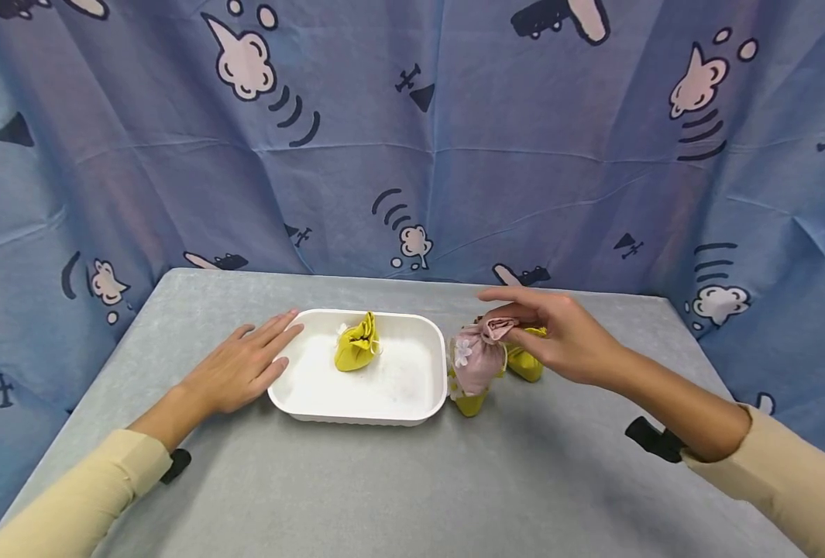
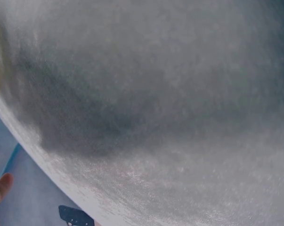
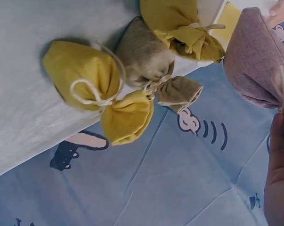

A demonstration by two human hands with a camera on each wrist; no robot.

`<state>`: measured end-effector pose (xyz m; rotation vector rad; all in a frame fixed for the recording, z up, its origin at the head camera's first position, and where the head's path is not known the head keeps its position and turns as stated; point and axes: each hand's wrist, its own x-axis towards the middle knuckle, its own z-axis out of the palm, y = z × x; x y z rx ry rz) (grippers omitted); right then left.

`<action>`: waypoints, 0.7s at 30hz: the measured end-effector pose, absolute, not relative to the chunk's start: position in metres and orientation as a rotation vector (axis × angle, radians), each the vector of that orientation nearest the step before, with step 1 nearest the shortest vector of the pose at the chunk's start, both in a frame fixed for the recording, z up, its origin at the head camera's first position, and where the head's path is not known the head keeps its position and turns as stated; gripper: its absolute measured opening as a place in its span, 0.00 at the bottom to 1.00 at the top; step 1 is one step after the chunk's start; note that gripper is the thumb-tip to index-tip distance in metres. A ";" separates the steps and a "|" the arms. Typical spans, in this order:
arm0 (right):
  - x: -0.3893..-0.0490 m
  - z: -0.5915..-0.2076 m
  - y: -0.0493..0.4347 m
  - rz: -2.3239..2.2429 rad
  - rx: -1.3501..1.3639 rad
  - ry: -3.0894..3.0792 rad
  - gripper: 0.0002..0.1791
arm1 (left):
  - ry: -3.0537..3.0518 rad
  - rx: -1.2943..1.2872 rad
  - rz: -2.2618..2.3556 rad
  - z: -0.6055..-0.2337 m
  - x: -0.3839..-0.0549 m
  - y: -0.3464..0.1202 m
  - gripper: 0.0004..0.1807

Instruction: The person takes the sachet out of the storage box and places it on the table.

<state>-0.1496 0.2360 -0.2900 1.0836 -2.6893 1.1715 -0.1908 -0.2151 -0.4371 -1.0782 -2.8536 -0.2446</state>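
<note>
My right hand [image 1: 568, 337] pinches a pink drawstring pouch [image 1: 482, 364] by its gathered neck, so its round body hangs down just right of the tray. The right wrist view also shows this pouch [image 3: 257, 61], fingers at its tie. My left hand [image 1: 241, 368] lies with fingers extended over the left rim of a white tray [image 1: 401, 384]. Inside the tray sits one yellow pouch [image 1: 356, 349]. Near the pink pouch are a yellow pouch [image 1: 469, 405], partly hidden by it, another yellow pouch [image 1: 524, 364], and a tan pouch [image 3: 146, 54].
The grey cloth-covered table [image 1: 356, 488] has its back edge against a blue patterned curtain [image 1: 356, 155]. Mostly grey tabletop [image 2: 179, 70] fills the left wrist view. A dark strap piece [image 1: 652, 439] shows at the right wrist.
</note>
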 end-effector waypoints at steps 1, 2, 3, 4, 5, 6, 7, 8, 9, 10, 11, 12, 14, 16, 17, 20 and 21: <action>-0.149 -0.289 0.238 1.154 1.075 -2.691 0.31 | -2.852 -1.080 -0.247 -0.437 -0.191 -0.215 0.32; -0.149 -0.289 0.241 1.136 1.066 -2.693 0.31 | -2.850 -1.081 -0.249 -0.437 -0.191 -0.215 0.32; -0.149 -0.288 0.243 1.119 1.059 -2.692 0.31 | -2.849 -1.082 -0.251 -0.437 -0.191 -0.215 0.32; -0.149 -0.288 0.246 1.111 1.053 -2.689 0.31 | -2.849 -1.082 -0.253 -0.437 -0.190 -0.215 0.32; -0.148 -0.287 0.248 1.101 1.046 -2.685 0.31 | -2.848 -1.083 -0.252 -0.437 -0.191 -0.215 0.32; -0.148 -0.287 0.250 1.095 1.041 -2.681 0.31 | -2.848 -1.083 -0.250 -0.437 -0.190 -0.215 0.32; -0.148 -0.287 0.253 1.090 1.036 -2.676 0.31 | -2.847 -1.084 -0.250 -0.437 -0.191 -0.215 0.32; -0.148 -0.286 0.256 1.081 1.031 -2.672 0.31 | -2.842 -1.084 -0.249 -0.437 -0.190 -0.215 0.32; -0.147 -0.286 0.258 1.077 1.027 -2.665 0.31 | -2.839 -1.084 -0.249 -0.437 -0.190 -0.215 0.32; -0.146 -0.286 0.261 1.068 1.019 -2.664 0.31 | -2.834 -1.085 -0.249 -0.436 -0.190 -0.214 0.31; -0.146 -0.286 0.264 1.059 1.011 -2.662 0.31 | -2.829 -1.086 -0.252 -0.436 -0.190 -0.214 0.31; -0.145 -0.286 0.266 1.050 1.003 -2.662 0.31 | -2.825 -1.087 -0.253 -0.436 -0.190 -0.214 0.31; -0.143 -0.286 0.271 1.031 0.987 -2.660 0.31 | -2.812 -1.089 -0.254 -0.436 -0.190 -0.214 0.31; -0.141 -0.286 0.276 1.016 0.968 -2.658 0.31 | -2.808 -1.089 -0.254 -0.437 -0.190 -0.214 0.31; -0.141 -0.286 0.278 1.012 0.958 -2.658 0.31 | -2.810 -1.088 -0.253 -0.437 -0.190 -0.214 0.31; -0.139 -0.287 0.285 0.998 0.924 -2.664 0.32 | -2.824 -1.083 -0.246 -0.436 -0.190 -0.214 0.31; -0.138 -0.287 0.287 0.997 0.913 -2.669 0.32 | -2.829 -1.081 -0.246 -0.436 -0.190 -0.214 0.31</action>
